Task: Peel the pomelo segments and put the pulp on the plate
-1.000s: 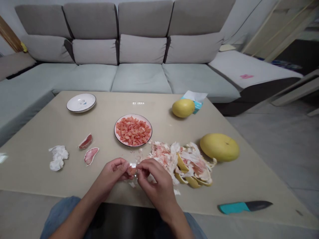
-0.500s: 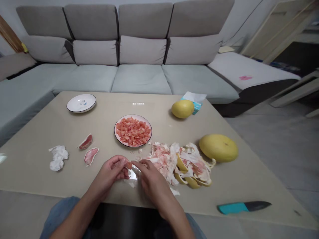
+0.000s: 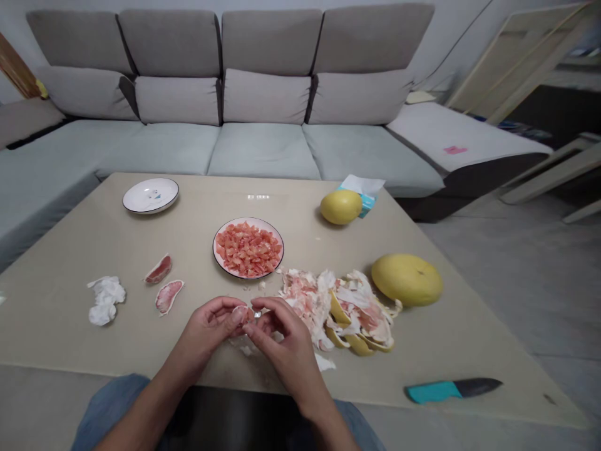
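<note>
Got a wet, pink little piece of pomelo (image 3: pixel 241 314) pinched up between my left hand (image 3: pixel 210 331) and my right hand (image 3: pixel 286 343), both curled in close and nowhere near open, with my right fingertips (image 3: pixel 270 305) coming over the top and working at the thin skin. Just right of my right hand is a big messy heap of pomelo peel (image 3: pixel 338 310), ragged white pith with pink shreds and curved yellow rind strips. Straight ahead of my fingers sits a round plate (image 3: pixel 214 250) piled with chopped, grainy pink pulp. Off past my left hand are two limp peeled membranes (image 3: pixel 158 270), another one (image 3: pixel 169 297), and a crumpled white wad (image 3: pixel 106 302), with a shallow white plate (image 3: pixel 141 197) farther up. Far right of my fingers there's a smooth yellow whole pomelo (image 3: pixel 407 280), a smaller one (image 3: pixel 340 207) behind it, and a knife (image 3: pixel 431 392) with a teal handle lying near the edge. The smooth beige table (image 3: pixel 300 207) has open room on both sides of my hands, and its front edge runs just below my wrists.
</note>
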Tool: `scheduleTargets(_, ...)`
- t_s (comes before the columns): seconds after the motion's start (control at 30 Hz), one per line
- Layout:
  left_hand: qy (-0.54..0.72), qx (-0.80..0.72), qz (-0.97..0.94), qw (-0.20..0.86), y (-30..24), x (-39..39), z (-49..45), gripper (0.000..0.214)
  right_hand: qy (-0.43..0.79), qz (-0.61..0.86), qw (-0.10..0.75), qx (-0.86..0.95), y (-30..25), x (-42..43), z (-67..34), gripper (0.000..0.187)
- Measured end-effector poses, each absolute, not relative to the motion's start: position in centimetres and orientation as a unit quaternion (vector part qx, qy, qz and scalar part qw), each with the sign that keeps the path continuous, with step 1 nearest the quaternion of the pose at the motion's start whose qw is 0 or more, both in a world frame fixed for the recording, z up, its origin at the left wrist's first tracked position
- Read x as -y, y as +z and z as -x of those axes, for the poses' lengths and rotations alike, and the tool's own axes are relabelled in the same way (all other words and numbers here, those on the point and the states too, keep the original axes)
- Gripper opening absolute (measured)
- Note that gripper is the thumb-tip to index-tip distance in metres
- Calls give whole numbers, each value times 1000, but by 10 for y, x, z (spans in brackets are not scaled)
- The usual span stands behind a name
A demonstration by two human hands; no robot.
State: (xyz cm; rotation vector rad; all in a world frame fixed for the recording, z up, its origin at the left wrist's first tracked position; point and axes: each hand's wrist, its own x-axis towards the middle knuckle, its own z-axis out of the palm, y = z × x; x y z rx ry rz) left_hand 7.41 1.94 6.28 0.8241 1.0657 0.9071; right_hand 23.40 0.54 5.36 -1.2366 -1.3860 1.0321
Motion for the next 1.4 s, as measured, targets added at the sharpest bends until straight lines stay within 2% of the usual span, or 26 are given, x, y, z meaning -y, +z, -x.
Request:
scheduleTargets(0.13,399,-471,-369,695,62,-20,-75,26,412,511,479,583,54,-7,-234,11)
scheduleTargets(0.3,397,-476,-354,700,59,-19,-74,27,446,515,482,551,51,-6,-236,14)
scheduleTargets(0.5,395,-461,-325,725,62,-18,-74,30,607,471,484,420,49,-9,-238,22)
scheduleTargets(0.87,382,-456,-361,719,67,-16,-73,27,654,463,466,376,48,-10,-242,30)
scheduleTargets(1.1,377,-469,-393,695,63,-18,-72,28,587,486,453,464,51,-10,-242,23)
scheduleTargets(1.4,351,-411,-308,783,75,-18,-62,21,693,433,415,400,55,-10,-250,26)
